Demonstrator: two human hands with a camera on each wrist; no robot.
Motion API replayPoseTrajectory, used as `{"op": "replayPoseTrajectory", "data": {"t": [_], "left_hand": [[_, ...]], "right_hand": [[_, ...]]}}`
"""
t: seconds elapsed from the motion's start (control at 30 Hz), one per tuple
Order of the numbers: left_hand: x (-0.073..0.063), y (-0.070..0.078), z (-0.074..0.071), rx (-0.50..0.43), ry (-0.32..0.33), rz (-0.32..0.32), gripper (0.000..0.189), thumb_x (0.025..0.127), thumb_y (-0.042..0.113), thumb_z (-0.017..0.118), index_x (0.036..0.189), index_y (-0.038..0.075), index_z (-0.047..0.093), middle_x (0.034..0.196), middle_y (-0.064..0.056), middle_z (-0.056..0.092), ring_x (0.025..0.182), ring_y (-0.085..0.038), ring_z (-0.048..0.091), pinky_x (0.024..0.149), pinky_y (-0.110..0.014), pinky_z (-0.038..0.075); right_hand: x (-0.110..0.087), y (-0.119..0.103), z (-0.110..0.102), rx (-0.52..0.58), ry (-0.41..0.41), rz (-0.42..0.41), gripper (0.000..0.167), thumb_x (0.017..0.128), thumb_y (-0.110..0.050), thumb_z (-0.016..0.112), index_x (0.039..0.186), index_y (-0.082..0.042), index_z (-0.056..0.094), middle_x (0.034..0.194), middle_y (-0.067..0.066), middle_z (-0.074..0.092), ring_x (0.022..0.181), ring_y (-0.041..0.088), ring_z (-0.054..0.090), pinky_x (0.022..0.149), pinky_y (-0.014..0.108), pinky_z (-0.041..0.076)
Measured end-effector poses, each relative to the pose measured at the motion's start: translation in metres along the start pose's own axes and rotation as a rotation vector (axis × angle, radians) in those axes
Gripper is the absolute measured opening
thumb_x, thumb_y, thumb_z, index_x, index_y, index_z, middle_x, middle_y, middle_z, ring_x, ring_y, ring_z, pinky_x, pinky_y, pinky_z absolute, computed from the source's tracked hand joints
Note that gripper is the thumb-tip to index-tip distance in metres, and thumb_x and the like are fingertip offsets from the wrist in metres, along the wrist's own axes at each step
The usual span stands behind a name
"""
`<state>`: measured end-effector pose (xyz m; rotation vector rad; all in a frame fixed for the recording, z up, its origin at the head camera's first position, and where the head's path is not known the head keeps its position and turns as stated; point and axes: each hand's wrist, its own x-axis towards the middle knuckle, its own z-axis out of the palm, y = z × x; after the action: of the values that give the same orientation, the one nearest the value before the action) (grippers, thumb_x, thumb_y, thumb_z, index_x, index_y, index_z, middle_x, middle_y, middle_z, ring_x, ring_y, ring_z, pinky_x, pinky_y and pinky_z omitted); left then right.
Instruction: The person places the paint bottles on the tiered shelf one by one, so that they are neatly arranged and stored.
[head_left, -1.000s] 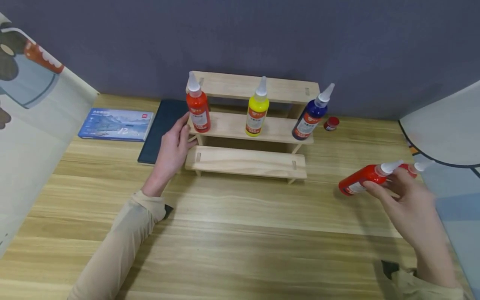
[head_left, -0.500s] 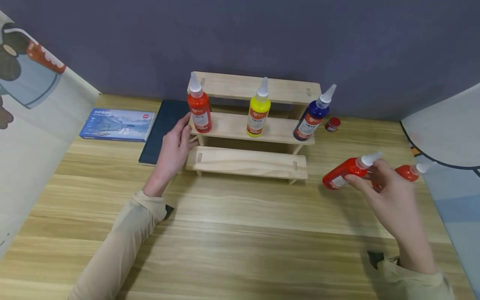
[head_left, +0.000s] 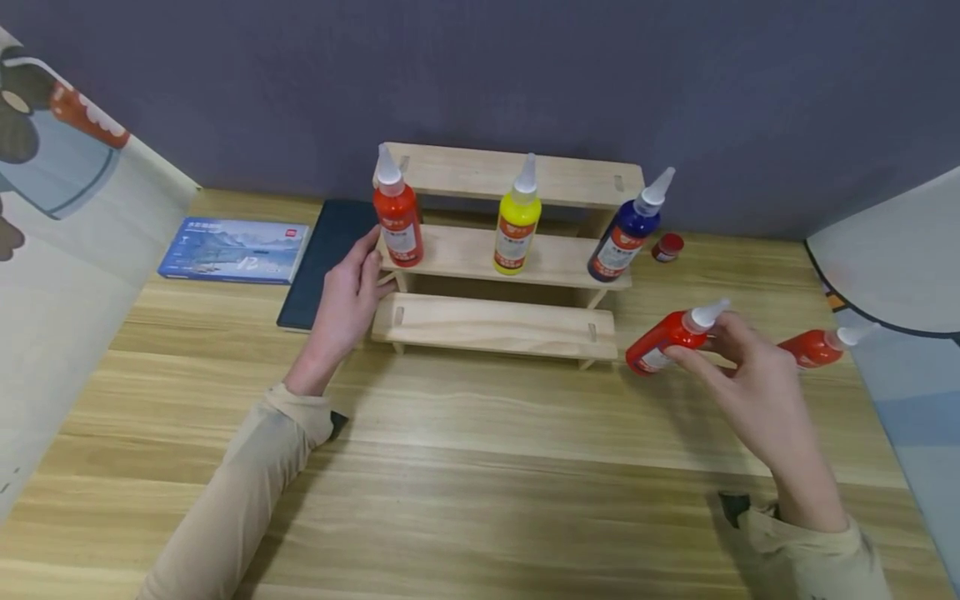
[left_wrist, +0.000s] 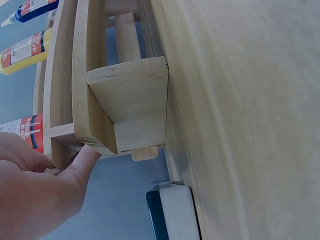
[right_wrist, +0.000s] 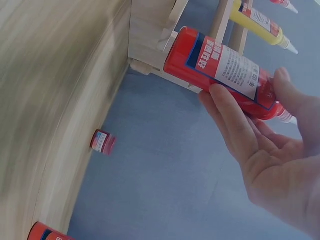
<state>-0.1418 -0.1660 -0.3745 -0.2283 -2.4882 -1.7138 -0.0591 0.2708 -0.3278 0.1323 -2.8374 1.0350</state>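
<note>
My right hand (head_left: 757, 392) holds a red paint bottle (head_left: 664, 343) between thumb and fingers, tilted, its white nozzle up and to the right. It is just right of the lowest step of a wooden tiered shelf (head_left: 491, 325). My left hand (head_left: 350, 287) grips the left end of the shelf's middle step, thumb and fingers about the board's edge in the left wrist view. On that step stand another red paint bottle (head_left: 399, 225) at the left, a yellow paint bottle (head_left: 516, 233) in the middle and a dark blue paint bottle (head_left: 621, 242) at the right.
A third red bottle (head_left: 813, 348) is on the table (head_left: 480, 500), behind my right hand. Near the back wall (head_left: 480, 75) sits a small red-lidded jar (head_left: 667, 247). A blue box (head_left: 234, 250) and a dark flat case (head_left: 307, 283) lie to the left.
My right hand has moved left with the red paint bottle, towards the shelf, uncovering more of the red bottle behind it. My left hand has stayed on the shelf.
</note>
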Motion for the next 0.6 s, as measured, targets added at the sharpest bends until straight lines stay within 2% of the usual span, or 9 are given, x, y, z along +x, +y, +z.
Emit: {"op": "replayPoseTrajectory", "data": {"t": [0.1, 0.23, 0.37, 0.47, 0.6], "left_hand": [[-0.001, 0.000, 0.000, 0.005, 0.001, 0.002, 0.049, 0.118, 0.012, 0.038, 0.165, -0.003, 0.035, 0.164, -0.023, 0.043, 0.125, -0.045, 0.065, 0.101, -0.047, 0.060], [-0.001, 0.000, 0.000, 0.011, -0.002, -0.002, 0.049, 0.118, 0.013, 0.038, 0.165, -0.003, 0.035, 0.164, -0.023, 0.043, 0.125, -0.044, 0.065, 0.101, -0.046, 0.060], [-0.002, 0.000, 0.000, 0.018, 0.003, 0.001, 0.049, 0.118, 0.013, 0.039, 0.165, -0.003, 0.035, 0.163, -0.023, 0.043, 0.125, -0.044, 0.066, 0.101, -0.047, 0.060], [0.000, 0.000, 0.000, 0.022, 0.006, 0.005, 0.049, 0.118, 0.012, 0.039, 0.164, -0.003, 0.036, 0.162, -0.024, 0.044, 0.124, -0.044, 0.066, 0.100, -0.047, 0.060], [0.002, 0.000, -0.001, 0.021, 0.003, 0.007, 0.048, 0.118, 0.012, 0.039, 0.164, -0.003, 0.037, 0.162, -0.024, 0.045, 0.124, -0.044, 0.066, 0.100, -0.047, 0.060]], "right_hand": [[0.001, -0.003, 0.001, -0.008, -0.007, -0.005, 0.048, 0.094, -0.009, 0.086, 0.134, 0.006, 0.064, 0.128, 0.031, 0.068, 0.114, 0.057, 0.067, 0.086, 0.048, 0.055], [0.003, -0.007, 0.004, 0.001, -0.010, -0.030, 0.048, 0.093, -0.010, 0.087, 0.134, 0.005, 0.064, 0.128, 0.031, 0.069, 0.114, 0.057, 0.067, 0.084, 0.050, 0.055], [0.005, -0.013, 0.007, 0.044, -0.004, -0.064, 0.046, 0.092, -0.008, 0.087, 0.132, 0.003, 0.066, 0.126, 0.028, 0.071, 0.112, 0.054, 0.069, 0.081, 0.027, 0.058], [0.007, -0.017, 0.009, 0.071, -0.004, -0.072, 0.044, 0.092, -0.007, 0.087, 0.130, 0.003, 0.066, 0.125, 0.027, 0.071, 0.111, 0.052, 0.070, 0.079, 0.008, 0.053], [0.009, -0.020, 0.011, 0.071, -0.002, -0.065, 0.043, 0.093, -0.010, 0.087, 0.129, 0.004, 0.066, 0.124, 0.027, 0.072, 0.111, 0.051, 0.071, 0.076, -0.001, 0.048]]}}
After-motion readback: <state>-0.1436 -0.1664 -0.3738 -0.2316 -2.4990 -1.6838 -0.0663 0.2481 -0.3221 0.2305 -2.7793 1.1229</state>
